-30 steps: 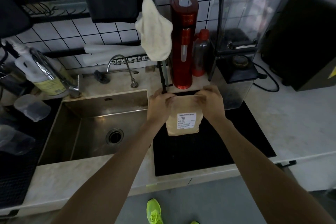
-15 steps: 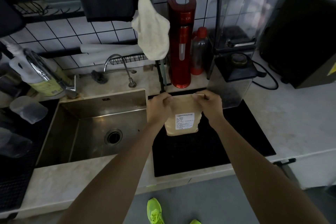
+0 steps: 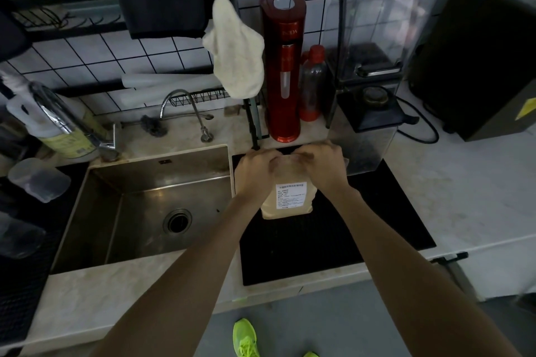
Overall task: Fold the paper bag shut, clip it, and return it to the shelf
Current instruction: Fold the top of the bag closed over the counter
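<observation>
A tan paper bag (image 3: 287, 197) with a white printed label stands upright on the black cooktop (image 3: 319, 240), just right of the sink. My left hand (image 3: 255, 171) grips the bag's top left corner. My right hand (image 3: 322, 165) grips the top right part, its fingers curled over the top edge. The two hands nearly touch above the bag and hide its top. No clip shows in view.
A steel sink (image 3: 145, 206) lies to the left, with a tap (image 3: 185, 113) behind it. A red soda maker (image 3: 285, 66), a red-capped bottle (image 3: 313, 84) and a blender (image 3: 368, 72) stand right behind the bag. A black appliance (image 3: 478, 61) sits at far right. Wall racks (image 3: 87, 0) hang above.
My hands have drawn closer together over the bag's top and pressed it lower, so less of the bag's upper part shows. The bag stays on the cooktop.
</observation>
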Demonstrator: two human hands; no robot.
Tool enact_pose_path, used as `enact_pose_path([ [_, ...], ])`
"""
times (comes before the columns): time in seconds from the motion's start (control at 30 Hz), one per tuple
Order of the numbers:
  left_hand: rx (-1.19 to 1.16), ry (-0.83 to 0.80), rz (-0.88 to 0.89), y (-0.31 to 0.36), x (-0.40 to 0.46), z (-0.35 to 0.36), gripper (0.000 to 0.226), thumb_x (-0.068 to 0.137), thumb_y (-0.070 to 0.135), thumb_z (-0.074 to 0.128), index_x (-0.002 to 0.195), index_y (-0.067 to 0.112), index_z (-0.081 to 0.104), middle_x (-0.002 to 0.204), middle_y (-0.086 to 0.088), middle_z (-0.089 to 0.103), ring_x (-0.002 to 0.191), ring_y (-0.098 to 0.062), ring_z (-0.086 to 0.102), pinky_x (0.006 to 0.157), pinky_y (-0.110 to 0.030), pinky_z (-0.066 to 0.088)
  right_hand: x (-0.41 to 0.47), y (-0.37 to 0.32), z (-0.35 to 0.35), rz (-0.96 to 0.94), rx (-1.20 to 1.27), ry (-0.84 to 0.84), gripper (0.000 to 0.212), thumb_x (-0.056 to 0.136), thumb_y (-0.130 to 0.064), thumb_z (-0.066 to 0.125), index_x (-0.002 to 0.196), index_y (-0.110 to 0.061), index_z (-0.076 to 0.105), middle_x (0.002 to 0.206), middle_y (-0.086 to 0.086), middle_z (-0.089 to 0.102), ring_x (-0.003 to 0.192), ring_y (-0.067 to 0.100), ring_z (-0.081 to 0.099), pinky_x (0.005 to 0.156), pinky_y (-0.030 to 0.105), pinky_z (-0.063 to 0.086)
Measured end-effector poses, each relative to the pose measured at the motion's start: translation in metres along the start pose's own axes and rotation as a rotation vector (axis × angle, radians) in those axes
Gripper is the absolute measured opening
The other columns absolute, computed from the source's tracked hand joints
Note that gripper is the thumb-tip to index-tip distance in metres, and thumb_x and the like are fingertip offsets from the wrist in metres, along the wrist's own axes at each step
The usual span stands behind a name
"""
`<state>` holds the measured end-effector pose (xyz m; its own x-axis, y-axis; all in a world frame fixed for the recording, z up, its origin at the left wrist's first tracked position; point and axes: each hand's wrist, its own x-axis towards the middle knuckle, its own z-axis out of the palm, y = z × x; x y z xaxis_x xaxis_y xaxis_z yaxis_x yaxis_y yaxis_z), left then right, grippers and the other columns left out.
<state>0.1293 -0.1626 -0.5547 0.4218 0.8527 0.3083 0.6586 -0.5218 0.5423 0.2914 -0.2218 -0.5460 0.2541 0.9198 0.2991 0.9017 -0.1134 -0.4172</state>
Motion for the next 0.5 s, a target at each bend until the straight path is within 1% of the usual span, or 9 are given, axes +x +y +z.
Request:
enact_pose_path([
  [0.07, -0.029, -0.004, -0.066, -0.001, -0.001, -0.001, 0.022, 0.094, 0.019, 0.062, 0.104, 0.03, 0.078, 0.096, -0.001, 0.076, 0.088, -0.021, 0.067, 0.067, -0.026, 0.038, 0.001, -0.002, 0.003, 0.029, 0.061, 0.033, 0.014, 0.088, -0.023, 0.068, 0.093, -0.023, 0.081, 0.083, 0.002, 0.078, 0.081, 0.025, 0.068, 0.085, 0.04, 0.049],
  [0.13, -0.036, -0.01, -0.107, 0.0, 0.0, -0.002, 0.02, 0.093, 0.022, 0.063, 0.1, 0.033, 0.078, 0.09, 0.003, 0.077, 0.082, -0.016, 0.069, 0.064, -0.024, 0.039, 0.001, -0.003, 0.003, 0.057, 0.099, 0.04, 0.013, 0.088, -0.022, 0.068, 0.091, -0.023, 0.081, 0.084, 0.0, 0.078, 0.079, 0.023, 0.069, 0.086, 0.039, 0.049],
  [0.17, -0.043, -0.012, -0.121, 0.001, 0.0, -0.003, 0.02, 0.093, 0.022, 0.064, 0.099, 0.034, 0.078, 0.088, 0.005, 0.077, 0.08, -0.014, 0.069, 0.063, -0.024, 0.039, 0.002, -0.001, 0.003, 0.056, 0.111, 0.036, 0.013, 0.087, -0.022, 0.069, 0.091, -0.023, 0.081, 0.084, 0.0, 0.078, 0.079, 0.021, 0.069, 0.084, 0.035, 0.048],
  [0.27, -0.148, -0.025, -0.159, -0.002, 0.002, -0.006, 0.015, 0.092, 0.022, 0.067, 0.095, 0.029, 0.08, 0.085, 0.009, 0.079, 0.077, -0.009, 0.071, 0.062, -0.025, 0.05, 0.003, 0.003, 0.003, 0.064, 0.153, 0.0, 0.013, 0.088, -0.022, 0.069, 0.094, -0.021, 0.081, 0.088, -0.002, 0.079, 0.078, 0.013, 0.068, 0.073, 0.016, 0.038],
  [0.33, -0.256, -0.036, -0.177, -0.008, 0.001, -0.01, 0.013, 0.093, 0.018, 0.068, 0.096, 0.021, 0.081, 0.088, 0.006, 0.079, 0.081, -0.008, 0.072, 0.072, -0.025, 0.057, 0.0, 0.008, 0.002, 0.147, 0.285, -0.004, 0.013, 0.088, -0.021, 0.07, 0.097, -0.019, 0.08, 0.091, -0.004, 0.079, 0.079, 0.003, 0.065, 0.069, 0.003, 0.037],
  [0.37, -0.287, -0.041, -0.178, -0.01, 0.0, -0.012, 0.014, 0.094, 0.016, 0.068, 0.098, 0.018, 0.08, 0.09, 0.005, 0.079, 0.082, -0.007, 0.071, 0.076, -0.021, 0.056, -0.002, 0.011, 0.001, 0.194, 0.355, 0.011, 0.013, 0.088, -0.019, 0.071, 0.097, -0.018, 0.079, 0.091, -0.007, 0.078, 0.079, -0.002, 0.064, 0.071, 0.001, 0.04],
  [0.43, -0.294, -0.036, -0.173, -0.016, -0.001, -0.017, 0.015, 0.095, 0.014, 0.066, 0.1, 0.014, 0.08, 0.092, 0.002, 0.079, 0.08, -0.004, 0.067, 0.075, -0.007, 0.048, -0.006, 0.016, 0.0, 0.259, 0.425, 0.023, 0.01, 0.089, -0.019, 0.07, 0.095, -0.019, 0.078, 0.083, -0.016, 0.073, 0.075, -0.011, 0.063, 0.073, 0.007, 0.045],
  [0.47, -0.285, -0.028, -0.177, -0.017, -0.002, -0.018, 0.014, 0.095, 0.014, 0.067, 0.099, 0.013, 0.08, 0.091, 0.002, 0.079, 0.079, -0.003, 0.066, 0.072, -0.003, 0.044, -0.007, 0.017, 0.0, 0.279, 0.437, 0.015, 0.009, 0.089, -0.02, 0.069, 0.093, -0.02, 0.078, 0.078, -0.021, 0.07, 0.074, -0.014, 0.063, 0.072, 0.01, 0.045],
  [0.5, -0.278, -0.021, -0.188, -0.018, -0.002, -0.019, 0.014, 0.095, 0.015, 0.067, 0.097, 0.013, 0.08, 0.089, 0.002, 0.079, 0.077, -0.003, 0.065, 0.071, -0.004, 0.043, -0.007, 0.018, -0.001, 0.294, 0.442, 0.007, 0.009, 0.089, -0.021, 0.069, 0.091, -0.02, 0.078, 0.075, -0.022, 0.068, 0.073, -0.015, 0.062, 0.071, 0.011, 0.045],
])
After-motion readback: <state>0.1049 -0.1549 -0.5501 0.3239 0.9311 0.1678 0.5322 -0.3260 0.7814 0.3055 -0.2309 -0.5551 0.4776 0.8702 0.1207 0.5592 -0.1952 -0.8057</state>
